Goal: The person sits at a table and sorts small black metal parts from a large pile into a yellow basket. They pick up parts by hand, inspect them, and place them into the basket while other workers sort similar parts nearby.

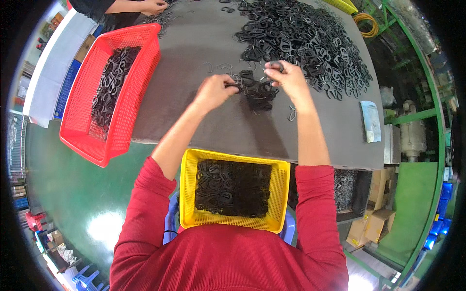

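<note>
apparently the work stood partway, as far as i could judge from my remote view: the yellow basket (281,194) below the table's near edge held a bed of black pieces (216,186), while a far larger black pile (303,43) lay loose on the gray table (179,72), so much seemed left. i saw the left hand (217,92) with thumb and fingertips pinching a small dark part (233,86), mostly hidden by the grip, just left of a small black cluster (258,99). the right hand (288,80) pinched a curved black hook (276,65) above that cluster's right side, between it and the pile. the black pieces looked smooth and matte, probably molded plastic, with looped outlines and openings through them. near the hands lay thin bent wire hooks (292,113), shinier and paler, likely metal. the tabletop read as flat and dull, its edge bowed by the lens. to the left, the red basket (134,92), its walls finely perforated, carried more dark pieces, and beyond it i noticed a co-worker's hand (154,7) over another wiry scatter.
</note>
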Demonstrator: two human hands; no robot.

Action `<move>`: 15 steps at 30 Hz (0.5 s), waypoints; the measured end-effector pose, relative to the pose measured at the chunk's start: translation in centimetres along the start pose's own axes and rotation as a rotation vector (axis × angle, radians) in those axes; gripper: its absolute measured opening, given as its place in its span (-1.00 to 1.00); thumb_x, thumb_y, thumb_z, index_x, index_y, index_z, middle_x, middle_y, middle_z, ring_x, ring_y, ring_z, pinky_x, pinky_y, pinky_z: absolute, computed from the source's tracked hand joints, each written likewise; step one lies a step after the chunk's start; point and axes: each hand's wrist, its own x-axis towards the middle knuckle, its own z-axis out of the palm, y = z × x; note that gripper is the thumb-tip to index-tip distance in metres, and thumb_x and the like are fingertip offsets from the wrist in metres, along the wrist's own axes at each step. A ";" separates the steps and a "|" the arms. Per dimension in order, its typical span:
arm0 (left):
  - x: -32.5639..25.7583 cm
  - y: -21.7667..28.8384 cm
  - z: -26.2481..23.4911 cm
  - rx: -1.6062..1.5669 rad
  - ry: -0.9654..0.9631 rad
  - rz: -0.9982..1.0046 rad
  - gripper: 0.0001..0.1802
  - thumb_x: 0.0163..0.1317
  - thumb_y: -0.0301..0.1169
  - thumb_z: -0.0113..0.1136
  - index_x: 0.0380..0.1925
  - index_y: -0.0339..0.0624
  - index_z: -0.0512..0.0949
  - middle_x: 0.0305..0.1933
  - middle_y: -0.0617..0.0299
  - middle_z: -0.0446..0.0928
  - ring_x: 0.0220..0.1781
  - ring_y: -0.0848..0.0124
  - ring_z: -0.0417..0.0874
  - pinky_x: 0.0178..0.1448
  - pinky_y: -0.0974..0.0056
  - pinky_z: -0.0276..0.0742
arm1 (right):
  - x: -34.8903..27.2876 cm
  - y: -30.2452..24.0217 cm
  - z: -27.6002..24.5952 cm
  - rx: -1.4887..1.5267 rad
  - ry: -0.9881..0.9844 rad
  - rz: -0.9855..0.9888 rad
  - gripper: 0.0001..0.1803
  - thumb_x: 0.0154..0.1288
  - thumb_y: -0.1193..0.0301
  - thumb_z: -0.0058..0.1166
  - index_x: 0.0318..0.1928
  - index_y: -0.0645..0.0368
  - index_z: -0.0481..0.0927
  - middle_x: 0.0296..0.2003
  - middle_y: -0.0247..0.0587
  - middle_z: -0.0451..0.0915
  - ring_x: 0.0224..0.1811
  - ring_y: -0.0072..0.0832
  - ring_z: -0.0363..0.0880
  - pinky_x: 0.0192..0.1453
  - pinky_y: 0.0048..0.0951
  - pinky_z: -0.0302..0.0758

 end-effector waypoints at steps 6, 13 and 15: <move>-0.1 -1.6 -5.4 -0.213 -0.067 -0.054 -0.74 0.16 -0.27 0.19 -0.33 -0.27 0.61 -0.45 0.33 0.56 -0.36 0.59 0.50 -0.23 0.41 0.40 | 0.9 -1.4 -2.7 -0.253 0.049 0.084 -0.74 0.17 0.27 0.15 -0.20 0.14 0.65 -0.51 -0.35 0.60 -0.53 -0.64 0.49 -0.37 -0.54 0.44; 1.0 -1.7 -5.6 -0.152 -0.039 0.011 -0.73 0.06 -0.28 0.25 -0.31 -0.23 0.62 -0.39 0.22 0.60 -0.30 0.51 0.54 -0.13 0.36 0.41 | 1.1 1.2 -6.9 0.375 0.209 0.381 -0.64 0.12 0.13 0.25 -0.23 0.11 0.53 -0.54 -0.53 0.45 -0.58 -0.64 0.43 -0.41 -0.58 0.45; 1.9 -1.5 -4.8 -0.045 -0.153 -0.031 -0.70 0.05 -0.29 0.25 -0.20 -0.16 0.61 -0.28 0.16 0.60 -0.19 0.34 0.60 -0.06 0.28 0.44 | 2.4 3.3 -7.8 0.068 0.203 0.427 -0.57 0.02 0.01 0.31 -0.38 0.08 0.49 -0.60 -0.57 0.38 -0.64 -0.68 0.38 -0.53 -0.57 0.38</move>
